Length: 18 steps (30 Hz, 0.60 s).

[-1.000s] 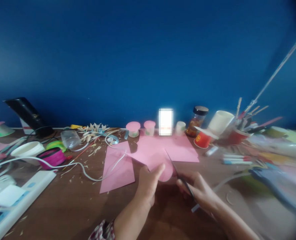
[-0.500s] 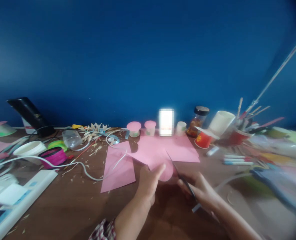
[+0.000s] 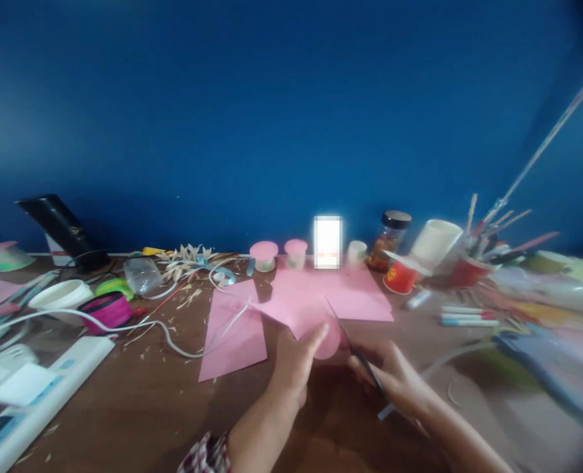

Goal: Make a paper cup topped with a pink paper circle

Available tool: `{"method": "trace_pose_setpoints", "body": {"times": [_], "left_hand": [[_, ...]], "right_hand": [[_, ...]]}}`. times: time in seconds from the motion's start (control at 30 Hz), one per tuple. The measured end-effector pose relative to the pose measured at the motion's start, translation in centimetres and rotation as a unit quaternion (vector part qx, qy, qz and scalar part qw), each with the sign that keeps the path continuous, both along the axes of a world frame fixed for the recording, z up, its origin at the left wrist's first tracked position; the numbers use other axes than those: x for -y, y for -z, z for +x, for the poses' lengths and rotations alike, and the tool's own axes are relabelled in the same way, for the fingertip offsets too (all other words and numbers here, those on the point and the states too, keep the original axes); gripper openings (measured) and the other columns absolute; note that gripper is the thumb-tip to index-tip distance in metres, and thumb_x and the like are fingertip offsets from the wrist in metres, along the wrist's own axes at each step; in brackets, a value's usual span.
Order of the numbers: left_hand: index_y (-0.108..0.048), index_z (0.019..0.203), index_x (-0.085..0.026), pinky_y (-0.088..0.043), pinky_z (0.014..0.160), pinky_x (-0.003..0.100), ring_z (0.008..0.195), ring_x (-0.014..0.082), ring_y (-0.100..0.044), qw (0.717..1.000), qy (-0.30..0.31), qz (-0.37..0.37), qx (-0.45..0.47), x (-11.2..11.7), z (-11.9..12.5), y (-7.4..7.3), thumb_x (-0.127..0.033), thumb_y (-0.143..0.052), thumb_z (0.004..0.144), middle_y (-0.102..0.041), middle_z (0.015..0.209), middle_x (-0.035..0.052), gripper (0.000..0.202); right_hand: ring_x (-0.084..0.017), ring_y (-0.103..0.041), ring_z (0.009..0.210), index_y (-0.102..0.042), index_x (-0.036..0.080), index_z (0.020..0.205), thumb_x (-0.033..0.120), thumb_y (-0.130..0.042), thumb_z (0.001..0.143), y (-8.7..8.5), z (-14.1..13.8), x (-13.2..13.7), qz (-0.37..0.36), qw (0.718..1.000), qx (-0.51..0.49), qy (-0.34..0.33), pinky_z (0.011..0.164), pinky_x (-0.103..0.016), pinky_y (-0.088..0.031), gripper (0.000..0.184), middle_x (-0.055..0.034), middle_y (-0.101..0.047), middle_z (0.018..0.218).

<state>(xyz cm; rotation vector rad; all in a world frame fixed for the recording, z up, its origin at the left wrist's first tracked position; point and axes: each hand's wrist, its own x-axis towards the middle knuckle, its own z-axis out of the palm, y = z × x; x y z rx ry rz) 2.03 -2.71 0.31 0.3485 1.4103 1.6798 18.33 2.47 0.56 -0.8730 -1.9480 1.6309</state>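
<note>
Pinched under the thumb of my left hand [image 3: 294,361] is a sheet of pink paper [image 3: 307,315] with a rounded lower edge. My right hand [image 3: 397,374] is closed around a pair of dark scissors [image 3: 363,360], whose thin blades point up and left against the paper's right side. Its finger loops are partly hidden by my fingers. More pink sheets [image 3: 365,295] lie flat behind, and a separate pink sheet [image 3: 234,335] rests on the table to the left. Two small cups topped with pink discs [image 3: 264,249] stand at the back beside a bright blurred-out rectangle [image 3: 327,242].
A white power strip [image 3: 49,401] and a looping white cable [image 3: 148,322] occupy the left, near a magenta roll [image 3: 104,310]. On the right are a red cup [image 3: 399,277], a lidded jar [image 3: 390,240], markers [image 3: 468,315] and a cup of sticks [image 3: 471,268]. A blue wall [image 3: 291,118] rises behind.
The scissors have shifted very slightly left along the paper, and my right hand with them. My left hand keeps its hold. Otherwise the scene looks the same apart from a small camera shift.
</note>
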Motion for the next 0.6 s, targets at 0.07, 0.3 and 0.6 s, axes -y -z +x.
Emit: {"method": "trace_pose_setpoints", "body": {"times": [0.07,0.3,0.6], "left_hand": [[-0.067,0.099,-0.011,-0.051,0.087,0.042,0.095,0.0299,-0.068,1.0,-0.002,-0.002,0.003,0.04,-0.06,0.17,-0.031,-0.088,0.057,-0.073,0.097,0.0157,0.051],[-0.07,0.097,-0.012,-0.053,0.084,0.039,0.091,0.0301,-0.07,1.0,0.014,0.019,0.006,0.06,0.0,0.32,-0.028,-0.087,0.058,-0.075,0.091,0.0138,0.046],[-0.069,0.101,-0.012,-0.053,0.088,0.039,0.095,0.0292,-0.069,1.0,0.014,0.009,-0.015,0.1,0.13,-0.1,-0.029,-0.087,0.058,-0.075,0.091,0.0126,0.049]], "right_hand": [[-0.008,-0.043,0.048,-0.067,0.011,0.085,0.05,-0.065,0.084,0.02,-0.03,0.03,-0.001,1.0,-0.004,-0.003,0.043,-0.019,-0.031,0.04,0.0027,-0.049,0.055],[-0.009,-0.045,0.051,-0.063,0.013,0.078,0.052,-0.066,0.081,-0.03,-0.2,0.16,-0.015,1.0,-0.017,-0.001,0.043,-0.018,-0.032,0.039,0.0015,-0.051,0.059],[-0.009,-0.044,0.055,-0.062,0.013,0.081,0.052,-0.065,0.083,-0.04,-0.14,-0.03,-0.009,1.0,-0.013,-0.015,0.048,-0.019,-0.034,0.039,0.0014,-0.052,0.063]]}}
